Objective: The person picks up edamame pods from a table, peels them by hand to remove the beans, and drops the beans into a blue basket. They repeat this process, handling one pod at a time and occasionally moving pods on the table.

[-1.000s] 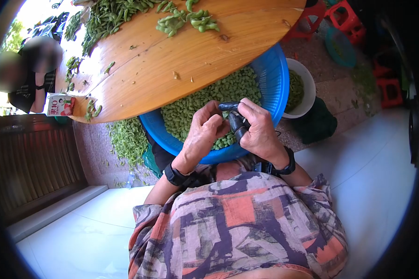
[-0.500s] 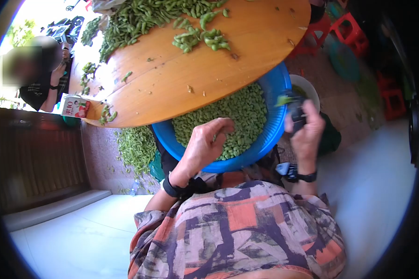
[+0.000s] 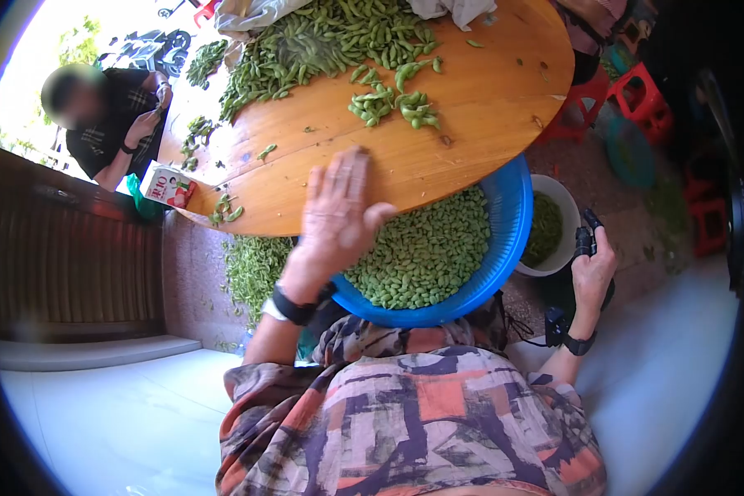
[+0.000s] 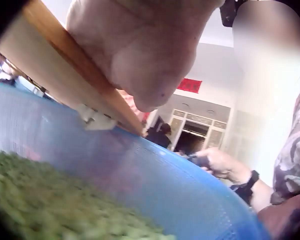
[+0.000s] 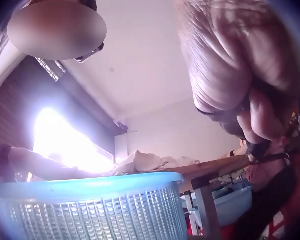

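Note:
Over the front edge of the wooden table [image 3: 273,186], the left hand [image 3: 336,215] is spread palm down, its fingers extended; whether it touches the wood is unclear. Green pods [image 3: 374,106] lie in small clumps beyond its fingertips. Below the edge, a blue basin [image 3: 517,236] holds shelled green beans [image 3: 430,252]. Beside a white bucket [image 3: 564,198] with green pieces inside is the right hand [image 3: 593,269], black covers on its thumb and a finger, with no object visible in it. The right wrist view shows this hand [image 5: 240,65] with fingers bent, above and beside the basin [image 5: 115,205].
A large pod pile [image 3: 306,50] covers the far table. A drink carton [image 3: 167,186] stands at the left corner, near another person [image 3: 112,124]. Red stools [image 3: 641,103] stand at right. Green husks [image 3: 260,269] lie on the floor at left.
The hands, earlier together above the basin, have separated. My left hand has moved forward to the table and spread out. My right hand has moved right, and the green piece it held is no longer visible.

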Motion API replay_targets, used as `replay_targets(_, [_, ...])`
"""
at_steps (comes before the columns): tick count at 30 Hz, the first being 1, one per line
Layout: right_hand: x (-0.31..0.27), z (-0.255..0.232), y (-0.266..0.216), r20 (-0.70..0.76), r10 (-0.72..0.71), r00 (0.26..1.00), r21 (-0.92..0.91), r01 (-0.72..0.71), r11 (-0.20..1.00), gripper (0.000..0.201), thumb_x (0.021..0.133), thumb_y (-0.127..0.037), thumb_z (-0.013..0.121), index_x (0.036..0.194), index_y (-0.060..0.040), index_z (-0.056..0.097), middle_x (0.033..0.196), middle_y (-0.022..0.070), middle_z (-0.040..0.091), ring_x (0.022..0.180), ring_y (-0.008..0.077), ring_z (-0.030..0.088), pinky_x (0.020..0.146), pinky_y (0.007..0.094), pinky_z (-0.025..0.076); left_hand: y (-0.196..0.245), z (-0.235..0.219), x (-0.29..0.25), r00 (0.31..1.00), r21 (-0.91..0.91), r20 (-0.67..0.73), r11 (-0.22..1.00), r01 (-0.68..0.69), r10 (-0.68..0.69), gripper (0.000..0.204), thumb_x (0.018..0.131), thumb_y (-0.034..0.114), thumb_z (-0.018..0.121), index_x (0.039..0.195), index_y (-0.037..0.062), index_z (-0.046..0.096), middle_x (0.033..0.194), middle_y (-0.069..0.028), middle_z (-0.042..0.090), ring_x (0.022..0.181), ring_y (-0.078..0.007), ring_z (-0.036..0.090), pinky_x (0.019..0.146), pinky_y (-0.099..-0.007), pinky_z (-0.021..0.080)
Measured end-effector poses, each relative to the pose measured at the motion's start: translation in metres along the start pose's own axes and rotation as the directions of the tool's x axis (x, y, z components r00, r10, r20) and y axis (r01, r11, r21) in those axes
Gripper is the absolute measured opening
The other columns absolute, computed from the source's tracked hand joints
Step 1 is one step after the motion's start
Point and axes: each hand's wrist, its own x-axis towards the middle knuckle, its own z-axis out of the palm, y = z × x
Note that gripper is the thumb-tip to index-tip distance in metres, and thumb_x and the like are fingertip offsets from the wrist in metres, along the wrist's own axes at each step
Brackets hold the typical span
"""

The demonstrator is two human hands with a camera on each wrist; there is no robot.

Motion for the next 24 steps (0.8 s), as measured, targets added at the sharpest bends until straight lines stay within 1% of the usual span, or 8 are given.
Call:
replay_targets(4, [-0.002, 0.008, -0.001, 0.014, -0.082, 0.997, 0.057, 0.081, 0.995, 0.051, 0.071, 0.013, 0.043, 0.118, 0.002, 0.061, 0.091, 0.0254, 0.066, 0.083, 0.0311, 0.066, 0.077, 0.0371, 0.05, -0.079, -0.009, -0.009, 0.949, 0.182, -0.074, 0.932, 0.315, -0.307, 0.07, 0.094, 0.04, 0.054, 0.143, -0.0061, 0.034, 0.153, -0.0234, 0.026, 0.142, -0.0394, 0.023, 0.115, -0.0532, 0.018])
replay_targets(7, [-0.003, 0.01, -0.009, 0.146, -0.015, 0.989, 0.025, 0.011, 1.0, 0.036, 0.086, 0.005, 0.052, 0.121, 0.0005, 0.061, 0.098, 0.0241, 0.067, 0.091, 0.0265, 0.067, 0.081, 0.0347, 0.05, -0.074, -0.024, 0.01, 0.958, 0.213, -0.175, 0.941, 0.263, -0.228, 0.069, 0.09, 0.037, 0.06, 0.139, -0.007, 0.038, 0.151, -0.0248, 0.027, 0.141, -0.0399, 0.025, 0.113, -0.0544, 0.021])
replay_targets(10, [-0.005, 0.02, -0.015, 0.072, -0.13, 0.989, 0.057, 0.126, 0.99, 0.043, 0.071, 0.011, 0.044, 0.11, 0.0055, 0.06, 0.086, 0.0265, 0.063, 0.08, 0.0379, 0.064, 0.077, 0.038, 0.05, -0.027, -0.012, 0.023, 1.0, 0.044, -0.003, 0.999, -0.018, 0.018, 0.069, 0.095, 0.044, 0.05, 0.139, -0.008, 0.037, 0.148, -0.0274, 0.033, 0.138, -0.0413, 0.03, 0.111, -0.0547, 0.026])
replay_targets(13, [-0.004, 0.016, -0.019, 0.092, -0.081, 0.992, 0.088, 0.072, 0.993, 0.043, 0.072, 0.011, 0.045, 0.111, 0.0052, 0.061, 0.089, 0.0275, 0.064, 0.085, 0.0396, 0.065, 0.079, 0.0379, 0.05, -0.004, 0.007, 0.029, 0.996, -0.042, -0.06, 0.996, -0.074, 0.072, 0.07, 0.097, 0.044, 0.045, 0.141, -0.0088, 0.034, 0.149, -0.0277, 0.032, 0.14, -0.041, 0.029, 0.113, -0.0537, 0.024])
replay_targets(16, [-0.004, 0.014, -0.008, 0.087, -0.062, 0.994, 0.091, 0.054, 0.994, 0.043, 0.072, 0.012, 0.045, 0.112, 0.0053, 0.061, 0.091, 0.0269, 0.064, 0.086, 0.0386, 0.065, 0.08, 0.0373, 0.05, -0.028, 0.008, 0.034, 0.997, -0.01, 0.054, 0.998, 0.06, -0.059, 0.07, 0.1, 0.046, 0.032, 0.146, -0.0066, 0.026, 0.153, -0.0269, 0.026, 0.144, -0.0398, 0.021, 0.118, -0.0487, 0.014])
replay_targets(20, [-0.005, 0.013, -0.007, 0.093, -0.06, 0.994, 0.092, 0.052, 0.994, 0.043, 0.073, 0.012, 0.045, 0.112, 0.0054, 0.061, 0.09, 0.026, 0.063, 0.085, 0.0366, 0.065, 0.08, 0.0365, 0.05, -0.109, 0.01, 0.043, 0.964, -0.027, 0.052, 0.964, 0.263, -0.261, 0.067, 0.1, 0.045, 0.031, 0.145, -0.0055, 0.031, 0.152, -0.025, 0.028, 0.144, -0.0397, 0.022, 0.117, -0.0519, 0.014])
replay_targets(23, [-0.006, 0.009, -0.013, 0.126, -0.058, 0.99, 0.098, 0.046, 0.994, 0.042, 0.073, 0.013, 0.045, 0.111, 0.0054, 0.061, 0.087, 0.027, 0.062, 0.083, 0.0356, 0.065, 0.078, 0.0367, 0.05, -0.126, -0.017, 0.041, 0.823, 0.359, 0.214, 0.826, 0.434, -0.525, 0.061, 0.099, 0.039, 0.037, 0.138, -0.0073, 0.042, 0.15, -0.0257, 0.033, 0.142, -0.0409, 0.024, 0.116, -0.0565, 0.014])
replay_targets(24, [-0.006, 0.01, -0.014, 0.123, -0.053, 0.991, 0.096, 0.042, 0.994, 0.042, 0.073, 0.013, 0.045, 0.111, 0.0054, 0.061, 0.087, 0.027, 0.062, 0.083, 0.0356, 0.065, 0.078, 0.0367, 0.05, -0.121, -0.017, 0.039, 0.827, 0.359, 0.215, 0.829, 0.429, -0.52, 0.061, 0.099, 0.039, 0.037, 0.138, -0.0073, 0.042, 0.15, -0.0257, 0.033, 0.142, -0.0409, 0.024, 0.116, -0.0565, 0.014])
